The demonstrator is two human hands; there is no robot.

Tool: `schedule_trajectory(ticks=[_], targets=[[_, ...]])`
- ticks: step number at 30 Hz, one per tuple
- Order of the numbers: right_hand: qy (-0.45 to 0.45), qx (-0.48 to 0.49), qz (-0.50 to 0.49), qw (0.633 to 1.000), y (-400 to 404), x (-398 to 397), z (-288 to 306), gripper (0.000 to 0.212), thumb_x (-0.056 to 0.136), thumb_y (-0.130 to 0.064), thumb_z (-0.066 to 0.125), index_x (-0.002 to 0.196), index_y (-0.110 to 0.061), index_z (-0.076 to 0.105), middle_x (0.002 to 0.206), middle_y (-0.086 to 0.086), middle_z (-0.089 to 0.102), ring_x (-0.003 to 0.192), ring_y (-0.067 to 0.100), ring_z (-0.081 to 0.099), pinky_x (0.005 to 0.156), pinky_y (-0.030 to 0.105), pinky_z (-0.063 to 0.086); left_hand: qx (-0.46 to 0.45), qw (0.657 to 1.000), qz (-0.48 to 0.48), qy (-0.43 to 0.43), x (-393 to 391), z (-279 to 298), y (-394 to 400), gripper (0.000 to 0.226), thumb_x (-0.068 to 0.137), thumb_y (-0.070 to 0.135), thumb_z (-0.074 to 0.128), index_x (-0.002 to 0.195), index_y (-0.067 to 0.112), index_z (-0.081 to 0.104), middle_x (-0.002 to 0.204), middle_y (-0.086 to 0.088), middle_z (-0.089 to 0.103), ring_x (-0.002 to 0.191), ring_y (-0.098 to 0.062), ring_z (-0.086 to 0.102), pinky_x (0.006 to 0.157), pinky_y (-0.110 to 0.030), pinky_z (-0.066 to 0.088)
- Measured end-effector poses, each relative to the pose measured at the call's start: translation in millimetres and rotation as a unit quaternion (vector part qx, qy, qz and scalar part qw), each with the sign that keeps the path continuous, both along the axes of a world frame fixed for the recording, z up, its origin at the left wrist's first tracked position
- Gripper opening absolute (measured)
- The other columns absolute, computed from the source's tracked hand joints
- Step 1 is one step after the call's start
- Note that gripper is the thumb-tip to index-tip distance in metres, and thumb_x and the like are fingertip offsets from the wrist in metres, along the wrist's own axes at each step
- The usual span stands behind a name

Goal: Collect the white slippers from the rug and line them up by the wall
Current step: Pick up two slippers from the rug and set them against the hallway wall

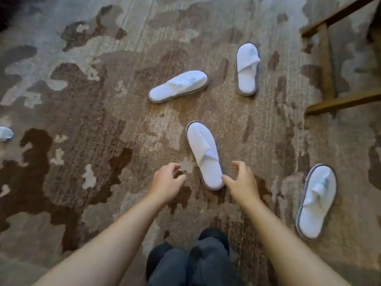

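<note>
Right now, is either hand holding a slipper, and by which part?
Nothing is held. The right hand is open with a fingertip at the heel edge of the nearest slipper; the left hand is open, empty.

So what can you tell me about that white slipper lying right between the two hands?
The nearest slipper is white, of soft towel-like cloth, with a thin grey sole edge. It lies flat on the patterned rug, closed toe pointing away, open heel toward the person. The right hand has a fingertip at its heel edge; actual contact is unclear. The left hand hangs apart from it, curled and empty.
</note>
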State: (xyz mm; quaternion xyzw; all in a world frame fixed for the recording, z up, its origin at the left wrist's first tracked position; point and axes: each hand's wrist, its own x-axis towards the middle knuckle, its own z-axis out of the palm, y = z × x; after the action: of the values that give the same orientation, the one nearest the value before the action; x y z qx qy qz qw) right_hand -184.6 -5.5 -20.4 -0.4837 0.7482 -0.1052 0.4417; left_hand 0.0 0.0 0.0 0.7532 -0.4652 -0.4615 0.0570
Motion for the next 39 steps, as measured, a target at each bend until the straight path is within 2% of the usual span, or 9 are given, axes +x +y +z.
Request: schedule_trajectory(ticks=[6, 9, 12, 15, 22, 27, 31, 37, 39], targets=[[0.028, 0.008, 0.016, 0.999, -30.4, 14.7, -145.0, 0.065, 0.078, -0.025, 0.063, 0.132, -0.010, 0.029, 0.139, 0.014, 0.033, 0.127, 0.032, 0.030, 0.101, 0.040, 0.030, -0.026, 1.000, 0.002, 0.003, 0.3, -136.0, -41.0, 0.041, 0.082, 0.021, 0.052, 0.122, 0.011, 0.048, 0.132, -0.012, 0.051, 0.119, -0.026, 0.047, 0.096, -0.034, 0.037], [0.047, 0.018, 0.029, 0.998, -35.5, 20.7, -189.4, 0.085, 0.074, -0.034, 0.067, 0.138, -0.016, 0.014, 0.147, 0.013, 0.020, 0.132, 0.034, 0.021, 0.106, 0.044, 0.026, -0.036, 0.999, 0.003, -0.008, 3.2, -172.7, -51.1, 0.039, 0.082, 0.023, 0.053, 0.121, 0.014, 0.048, 0.130, -0.011, 0.052, 0.114, -0.025, 0.050, 0.093, -0.034, 0.038], [0.114, 0.038, 0.069, 0.990, -35.2, 32.7, -211.1, 0.104, 0.067, -0.048, 0.069, 0.138, -0.022, -0.002, 0.151, 0.016, 0.006, 0.135, 0.037, 0.012, 0.108, 0.050, 0.020, -0.037, 0.999, 0.009, -0.003, 5.7, -186.8, -58.1, 0.039, 0.083, 0.022, 0.053, 0.120, 0.013, 0.049, 0.131, -0.011, 0.051, 0.114, -0.024, 0.049, 0.094, -0.033, 0.037], [0.160, 0.020, 0.083, 0.983, -34.5, 40.1, -219.0, 0.109, 0.066, -0.049, 0.069, 0.137, -0.024, -0.009, 0.151, 0.018, 0.001, 0.134, 0.039, 0.011, 0.106, 0.053, 0.019, -0.031, 0.999, 0.010, -0.002, 7.3, -189.5, -62.8, 0.040, 0.083, 0.023, 0.053, 0.121, 0.013, 0.047, 0.132, -0.010, 0.049, 0.118, -0.024, 0.047, 0.098, -0.035, 0.037], [0.189, 0.008, 0.133, 0.973, -61.9, 21.8, -208.3, 0.103, 0.070, -0.040, 0.065, 0.132, -0.026, -0.017, 0.148, 0.021, 0.000, 0.129, 0.040, 0.015, 0.102, 0.056, 0.023, -0.033, 0.999, -0.001, -0.004, 2.0, -166.2, -93.3, 0.040, 0.084, 0.022, 0.053, 0.123, 0.013, 0.046, 0.134, -0.010, 0.048, 0.120, -0.023, 0.046, 0.097, -0.034, 0.037], [0.135, 0.012, 0.055, 0.989, -98.6, 4.3, -160.1, 0.103, 0.065, -0.035, 0.066, 0.136, -0.020, -0.007, 0.146, 0.019, 0.010, 0.125, 0.040, 0.022, 0.101, 0.054, 0.024, -0.051, 0.997, -0.028, -0.040, 2.1, -108.4, -128.5, 0.041, 0.084, 0.023, 0.054, 0.123, 0.012, 0.046, 0.134, -0.010, 0.049, 0.122, -0.024, 0.044, 0.099, -0.035, 0.036], [0.081, -0.051, 0.018, 0.995, -138.2, 7.4, -127.9, 0.101, 0.063, -0.033, 0.067, 0.138, -0.018, 0.001, 0.147, 0.019, 0.014, 0.127, 0.040, 0.022, 0.102, 0.053, 0.025, -0.067, 0.995, -0.048, -0.060, 9.1, -80.2, -169.5, 0.044, 0.082, 0.022, 0.057, 0.122, 0.009, 0.047, 0.134, -0.013, 0.049, 0.122, -0.026, 0.045, 0.098, -0.033, 0.036], [0.041, -0.092, -0.056, 0.993, -204.6, 23.2, -138.0, 0.097, 0.062, -0.032, 0.067, 0.138, -0.018, 0.008, 0.148, 0.019, 0.018, 0.128, 0.041, 0.023, 0.102, 0.053, 0.027, -0.086, 0.993, -0.047, -0.070, 37.3, -107.3, -260.3, 0.059, 0.076, 0.026, 0.065, 0.127, 0.010, 0.041, 0.137, -0.014, 0.044, 0.116, -0.033, 0.050, 0.100, -0.040, 0.040], [0.037, -0.091, -0.080, 0.992, -221.2, 32.5, -148.8, 0.095, 0.063, -0.031, 0.067, 0.138, -0.015, 0.010, 0.146, 0.020, 0.021, 0.127, 0.042, 0.025, 0.103, 0.051, 0.027, -0.082, 0.990, -0.077, -0.082, 46.1, -129.3, -286.9, 0.070, 0.074, 0.028, 0.067, 0.132, 0.010, 0.033, 0.141, -0.015, 0.037, 0.125, -0.033, 0.040, 0.105, -0.040, 0.032]])
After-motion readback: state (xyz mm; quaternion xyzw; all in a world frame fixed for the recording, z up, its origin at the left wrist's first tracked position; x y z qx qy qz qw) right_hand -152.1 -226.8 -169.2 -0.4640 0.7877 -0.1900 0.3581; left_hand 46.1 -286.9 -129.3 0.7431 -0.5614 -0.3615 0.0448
